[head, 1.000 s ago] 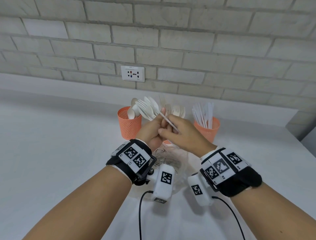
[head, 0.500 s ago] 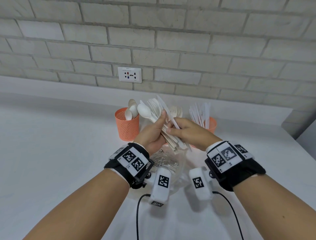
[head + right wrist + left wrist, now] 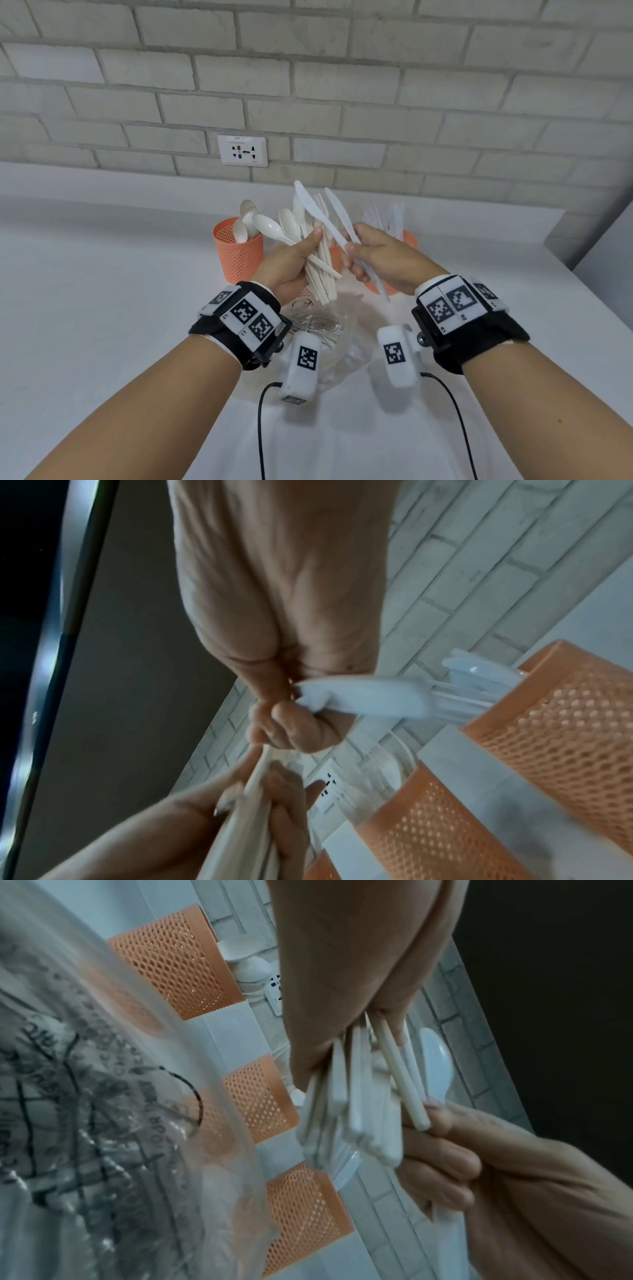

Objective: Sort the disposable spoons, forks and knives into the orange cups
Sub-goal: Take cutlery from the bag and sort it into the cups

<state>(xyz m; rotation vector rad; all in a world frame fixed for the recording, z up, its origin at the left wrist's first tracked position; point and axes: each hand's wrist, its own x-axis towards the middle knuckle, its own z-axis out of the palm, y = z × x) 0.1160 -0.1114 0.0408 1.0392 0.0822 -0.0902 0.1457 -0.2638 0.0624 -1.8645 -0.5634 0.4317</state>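
Note:
My left hand [image 3: 310, 245] grips a fanned bundle of white cutlery [image 3: 317, 260], mostly spoons, bowls up. Just to its right, my right hand [image 3: 351, 248] pinches two white knives [image 3: 320, 214] that slant up and left across the bundle. Three orange mesh cups stand behind the hands. The left cup [image 3: 239, 255] holds spoons and the right cup [image 3: 410, 240] holds knives. The hands mostly hide the middle cup [image 3: 335, 257]. The left wrist view shows the cups in a row [image 3: 260, 1096] beside the bundle's handles [image 3: 352, 1110]. The right wrist view shows the pinched knife [image 3: 359, 699] near the knife cup [image 3: 565, 723].
A crumpled clear plastic bag [image 3: 325, 329] with black print lies on the white counter [image 3: 102, 308] under my wrists. A brick wall with a socket plate [image 3: 242, 150] rises behind the cups. The counter's right edge [image 3: 582, 294] drops off near a grey wall.
My right hand has pulled the knives free of the bundle and shifted right. Both hands have dropped a little, and the bundle now tilts further left.

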